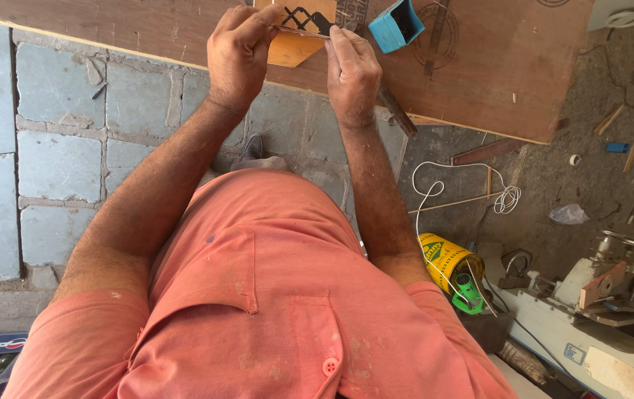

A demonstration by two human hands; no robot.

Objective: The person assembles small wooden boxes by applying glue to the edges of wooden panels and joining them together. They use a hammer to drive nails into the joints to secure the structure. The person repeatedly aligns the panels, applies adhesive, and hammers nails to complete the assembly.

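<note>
Near, a salmon shirt. Farther, over the plywood sheet, the left hand and right hand each pinch an end of a thin wooden strip, fingers pressed together. A blue box sits just right.

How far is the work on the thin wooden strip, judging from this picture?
Done: a lattice pattern already shows on the small orange-brown wooden panel lying on the large brown plywood sheet. In hand: the left hand and right hand pinch a thin dark wooden strip over that panel. Left: the strip is not yet set down; the blue plastic box stands untouched.
</note>
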